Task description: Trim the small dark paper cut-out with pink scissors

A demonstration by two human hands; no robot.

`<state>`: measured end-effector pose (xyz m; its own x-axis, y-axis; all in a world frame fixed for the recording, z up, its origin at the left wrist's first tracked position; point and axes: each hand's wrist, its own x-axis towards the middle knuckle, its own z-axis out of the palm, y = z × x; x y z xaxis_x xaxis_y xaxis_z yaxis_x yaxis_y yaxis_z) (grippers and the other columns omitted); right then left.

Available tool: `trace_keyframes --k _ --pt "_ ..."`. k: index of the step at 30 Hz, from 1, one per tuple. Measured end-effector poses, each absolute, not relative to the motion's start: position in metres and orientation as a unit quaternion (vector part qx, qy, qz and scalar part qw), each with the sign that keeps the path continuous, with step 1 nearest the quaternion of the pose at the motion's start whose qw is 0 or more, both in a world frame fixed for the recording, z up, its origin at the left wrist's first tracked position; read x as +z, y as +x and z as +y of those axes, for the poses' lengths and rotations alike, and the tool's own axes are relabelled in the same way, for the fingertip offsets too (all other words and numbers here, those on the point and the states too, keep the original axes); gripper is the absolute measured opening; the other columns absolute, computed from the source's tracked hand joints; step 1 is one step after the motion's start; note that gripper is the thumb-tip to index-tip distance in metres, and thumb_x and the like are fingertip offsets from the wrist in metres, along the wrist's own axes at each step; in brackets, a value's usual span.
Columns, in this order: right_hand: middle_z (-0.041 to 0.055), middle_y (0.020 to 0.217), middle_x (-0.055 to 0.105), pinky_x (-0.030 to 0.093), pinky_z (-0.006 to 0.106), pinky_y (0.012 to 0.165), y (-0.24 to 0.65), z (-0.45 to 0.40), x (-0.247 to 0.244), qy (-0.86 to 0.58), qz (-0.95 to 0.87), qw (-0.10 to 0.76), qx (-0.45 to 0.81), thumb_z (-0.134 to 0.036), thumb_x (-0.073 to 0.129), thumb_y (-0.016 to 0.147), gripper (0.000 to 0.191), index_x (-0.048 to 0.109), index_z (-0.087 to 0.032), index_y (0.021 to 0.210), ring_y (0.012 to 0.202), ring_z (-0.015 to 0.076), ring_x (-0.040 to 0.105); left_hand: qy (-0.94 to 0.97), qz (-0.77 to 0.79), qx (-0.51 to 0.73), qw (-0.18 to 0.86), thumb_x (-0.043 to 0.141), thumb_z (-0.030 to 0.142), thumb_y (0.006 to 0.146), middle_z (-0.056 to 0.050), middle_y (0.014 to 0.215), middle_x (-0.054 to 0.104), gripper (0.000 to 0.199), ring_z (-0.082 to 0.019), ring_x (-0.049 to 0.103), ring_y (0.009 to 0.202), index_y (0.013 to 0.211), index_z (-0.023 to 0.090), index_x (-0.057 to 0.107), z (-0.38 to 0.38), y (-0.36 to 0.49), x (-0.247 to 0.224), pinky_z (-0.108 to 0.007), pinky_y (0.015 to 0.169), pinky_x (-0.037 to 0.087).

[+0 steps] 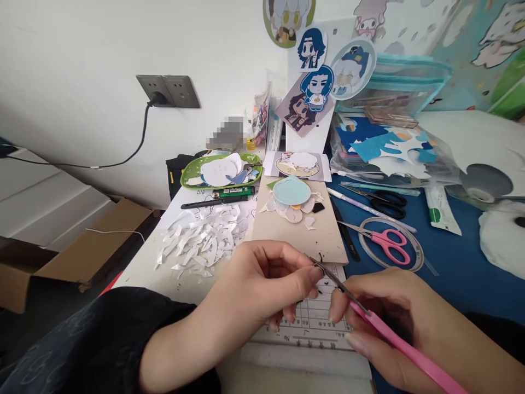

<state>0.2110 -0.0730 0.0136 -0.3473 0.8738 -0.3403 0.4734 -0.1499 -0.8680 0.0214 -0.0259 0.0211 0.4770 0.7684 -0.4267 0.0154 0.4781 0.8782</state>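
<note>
My right hand (389,317) is wrapped round a pair of pink-handled scissors (404,345), seen nearly edge-on. Their thin dark blades point up and left to the fingertips of my left hand (270,279). Thumb and fingers of that hand are pinched together at the blade tips, on a tiny dark piece whose kind I cannot make out. Beneath both hands lies a printed sheet (314,328) with ruled lines. Small black scraps lie beside the fingers. Just beyond, a beige board (328,241) carries a pale blue cut-out (292,190) on top of several paper pieces.
White paper scraps (200,241) are heaped at left, below a green tray (191,176) of cut-outs. On the blue surface at right lie other pink scissors (394,244), a tape roll (415,262), black scissors (388,203) and a white tube (443,210). Character cut-outs (315,87) stand behind.
</note>
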Motion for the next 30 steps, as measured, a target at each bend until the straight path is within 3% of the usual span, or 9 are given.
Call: trace_keyframes --k 12,25,30 --pt "-0.0075 0.051 0.042 0.033 0.018 0.042 0.21 -0.072 0.008 -0.531 -0.629 0.201 0.53 -0.008 0.055 0.067 0.016 0.062 -0.021 0.073 0.046 0.009 0.037 0.436 0.45 0.256 0.737 0.068 0.023 0.074 0.007 0.038 0.051 0.02 -0.002 0.039 0.032 0.057 0.016 0.062 -0.026 0.022 0.02 -0.006 0.031 0.034" --pt "-0.0042 0.053 0.05 0.035 0.02 0.039 0.211 -0.073 0.0 -0.551 -0.69 0.186 0.432 -0.013 0.057 0.07 0.01 0.062 -0.022 0.071 0.044 0.0107 0.043 0.428 0.449 0.265 0.738 0.069 0.022 0.072 0.008 0.038 0.05 0.017 -0.002 0.039 0.031 0.057 0.016 0.062 -0.026 0.022 0.019 -0.007 0.03 0.033" --pt "-0.0056 0.051 0.048 0.037 0.021 0.043 0.215 -0.071 0.012 -0.542 -0.673 0.15 0.48 -0.012 0.058 0.067 0.011 0.061 -0.021 0.072 0.047 0.0111 0.044 0.447 0.444 0.25 0.735 0.068 0.025 0.074 0.006 0.048 0.058 0.018 -0.001 0.043 0.034 0.059 0.016 0.063 -0.026 0.02 0.021 -0.007 0.032 0.036"
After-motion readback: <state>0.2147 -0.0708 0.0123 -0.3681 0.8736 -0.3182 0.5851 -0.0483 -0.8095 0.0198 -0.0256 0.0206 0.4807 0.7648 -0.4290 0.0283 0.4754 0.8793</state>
